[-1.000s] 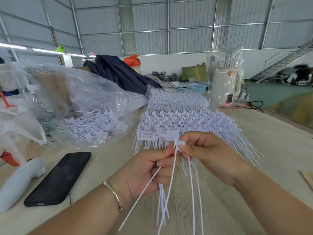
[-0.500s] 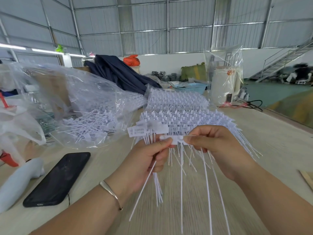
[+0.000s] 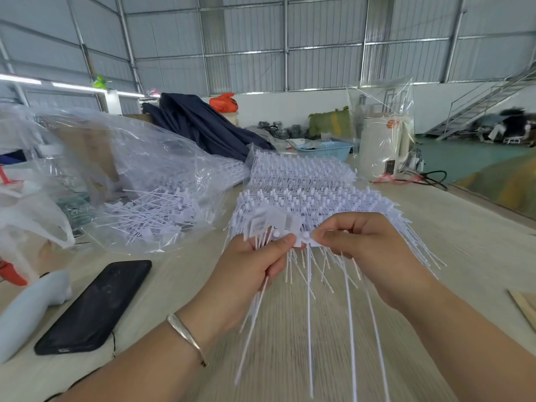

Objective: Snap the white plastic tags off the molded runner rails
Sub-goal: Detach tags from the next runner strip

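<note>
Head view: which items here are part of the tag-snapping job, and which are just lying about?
Job:
left hand and right hand, both pinching the runner
loose tags in the left grip
stacked runners
bag of tags

Lying about:
phone
dark cloth
blue basket
orange bag

One head-worn wide-angle view, looking forward and down along the bench (image 3: 464, 245), close above both hands at lower centre, forearms entering from the bottom edge, hall wall and roof filling the top, no second view
</note>
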Demonstrator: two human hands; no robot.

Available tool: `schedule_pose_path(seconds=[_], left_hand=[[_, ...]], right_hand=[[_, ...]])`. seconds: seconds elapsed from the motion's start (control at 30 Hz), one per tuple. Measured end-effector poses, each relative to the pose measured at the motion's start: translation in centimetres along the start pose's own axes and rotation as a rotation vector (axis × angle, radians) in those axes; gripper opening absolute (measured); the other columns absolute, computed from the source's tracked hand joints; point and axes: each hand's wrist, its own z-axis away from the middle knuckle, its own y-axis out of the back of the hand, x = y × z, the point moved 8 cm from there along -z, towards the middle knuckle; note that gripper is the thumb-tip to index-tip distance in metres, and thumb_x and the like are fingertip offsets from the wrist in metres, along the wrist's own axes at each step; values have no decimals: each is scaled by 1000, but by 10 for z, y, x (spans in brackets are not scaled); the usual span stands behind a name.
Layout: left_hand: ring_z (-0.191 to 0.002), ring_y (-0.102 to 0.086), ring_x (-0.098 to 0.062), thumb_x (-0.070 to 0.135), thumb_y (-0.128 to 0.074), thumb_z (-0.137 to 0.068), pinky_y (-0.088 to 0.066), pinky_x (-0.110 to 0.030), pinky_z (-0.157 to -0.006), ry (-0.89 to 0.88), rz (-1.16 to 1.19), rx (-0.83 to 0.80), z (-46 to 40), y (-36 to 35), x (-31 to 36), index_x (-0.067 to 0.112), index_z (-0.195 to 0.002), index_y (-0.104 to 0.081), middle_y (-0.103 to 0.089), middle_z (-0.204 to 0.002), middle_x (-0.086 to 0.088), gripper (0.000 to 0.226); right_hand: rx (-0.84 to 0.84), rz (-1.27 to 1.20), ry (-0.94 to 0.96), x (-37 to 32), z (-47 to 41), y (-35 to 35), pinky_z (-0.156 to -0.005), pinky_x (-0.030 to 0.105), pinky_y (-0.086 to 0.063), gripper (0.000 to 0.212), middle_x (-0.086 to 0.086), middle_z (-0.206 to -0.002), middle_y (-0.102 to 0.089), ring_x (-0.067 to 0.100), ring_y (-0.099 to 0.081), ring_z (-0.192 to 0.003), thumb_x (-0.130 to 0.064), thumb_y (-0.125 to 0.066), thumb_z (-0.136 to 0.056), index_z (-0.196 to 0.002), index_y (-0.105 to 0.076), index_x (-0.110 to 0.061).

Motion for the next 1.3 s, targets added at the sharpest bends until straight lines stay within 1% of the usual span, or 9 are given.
schedule_pose_path(seconds=[0.17,0.23,0.43,0.63,0.8,0.97,1.07,1.2,1.3], left_hand=[[-38,-22,-8,26,-63,-87,-19,-17,-40,65,166,-83,0,-5,-3,23,-55,-68,-30,-43,6,32],[-37,-22,-8,29,-67,-79,-18,-16,-40,79,200,-103,-1,-5,-4,19,-65,-72,-30,-42,5,18],[-38,-22,-7,30,-69,-75,-15,-18,-42,81,218,-151,-1,-5,-4,16,-76,-76,-29,-42,7,16],[-39,-22,-7,32,-72,-72,-20,-17,-41,81,144,-193,0,-4,-4,17,-73,-76,-28,-43,8,15],[-38,-21,-8,26,-77,-74,-18,-18,-40,147,78,-319,4,-11,-5,15,-67,-75,-27,-41,7,13],[-34,-21,-7,17,-65,-76,-17,-16,-40,238,58,-516,10,-22,-7,15,-55,-67,-28,-37,6,21],[-33,-19,-7,15,-55,-80,-11,-19,-41,242,120,-563,10,-19,-4,16,-39,-60,-21,-38,2,41],[-38,-22,-7,35,-57,-92,-13,-22,-43,244,184,-401,1,-10,-11,21,-43,-50,-27,-44,8,51],[-41,-25,-9,41,-53,-90,-21,-17,-40,242,234,-280,-3,-10,-16,24,-54,-37,-26,-52,6,43]], right_hand=[[-102,-130,-57,4,0,-5,-47,13,-33,7,-1,-51,-44,9,-37,-49,-19,-73,-71,-69,-73,-12],[-119,-142,-70,6,0,-6,-50,16,-33,19,1,-52,-45,11,-37,-51,-29,-74,-61,-70,-74,-11],[-142,-161,-77,5,0,-7,-60,28,-30,25,19,-72,-48,24,-35,-65,-28,-74,-55,-70,-74,-9],[-223,-126,-81,1,0,-8,-48,15,-33,7,10,-56,-41,13,-34,-50,-14,-73,-59,-62,-71,-8],[-316,-83,-132,6,2,-12,-48,19,-27,6,14,-60,-38,15,-30,-53,-13,-68,-58,-56,-67,-7],[-461,-1,-166,8,11,-27,-51,25,-22,19,18,-57,-34,17,-28,-54,-24,-67,-45,-50,-60,-7],[-473,-131,-152,3,9,-19,-50,15,-36,9,6,-48,-51,10,-44,-47,-17,-64,-48,-47,-62,-8],[-270,-105,-157,5,4,-1,-65,30,-27,35,30,-62,-30,35,-21,-62,-18,-69,-58,-64,-53,12],[-287,-11,-234,6,-4,-12,-59,30,-23,26,15,-59,-32,23,-25,-56,3,-41,-87,-63,-48,7]])
